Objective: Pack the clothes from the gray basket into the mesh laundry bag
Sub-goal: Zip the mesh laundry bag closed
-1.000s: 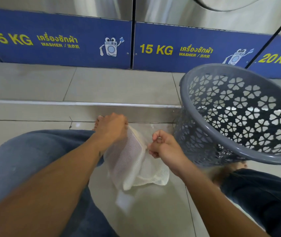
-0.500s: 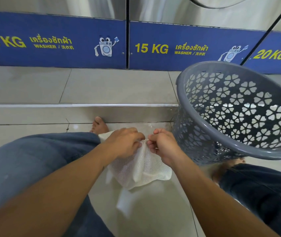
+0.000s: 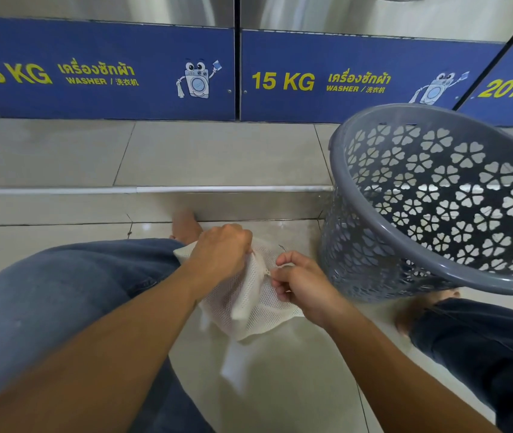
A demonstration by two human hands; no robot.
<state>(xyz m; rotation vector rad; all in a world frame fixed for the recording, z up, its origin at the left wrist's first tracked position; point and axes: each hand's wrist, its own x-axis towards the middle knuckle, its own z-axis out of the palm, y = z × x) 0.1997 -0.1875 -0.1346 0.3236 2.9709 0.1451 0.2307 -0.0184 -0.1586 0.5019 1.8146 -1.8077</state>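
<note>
Laundromat floor, seen from above: white mesh laundry bag [image 3: 250, 303] held low between two denim-clad knees, just left of the gray basket [image 3: 436, 210]. Left hand [image 3: 220, 256] fisted on the bag's upper edge, grip closed tight around bunched mesh. Right hand [image 3: 303, 284] just beside it, thumb and forefinger pinched together at a small pull on the bag's top seam, the other fingers curled; grip closed on the bag there. Bag sagging beneath both hands, a flat white tab [image 3: 233, 364] hanging from its underside above the pale tiled floor [image 3: 280, 385]. Contents of the bag impossible to make out through the mesh.

Gray basket tipped toward the camera, open mouth facing up and right, flower-shaped cutouts showing bare floor through the wall; nothing of its bottom visible. One bare foot [image 3: 184, 226] left of the basket, behind the left hand; another [image 3: 420, 310] directly below the basket's rim. Beyond the basket, a raised tiled step [image 3: 186, 151] with a metal edge, then blue washer panels [image 3: 102, 73] lettered "15 KG" and "20 KG" in yellow.
</note>
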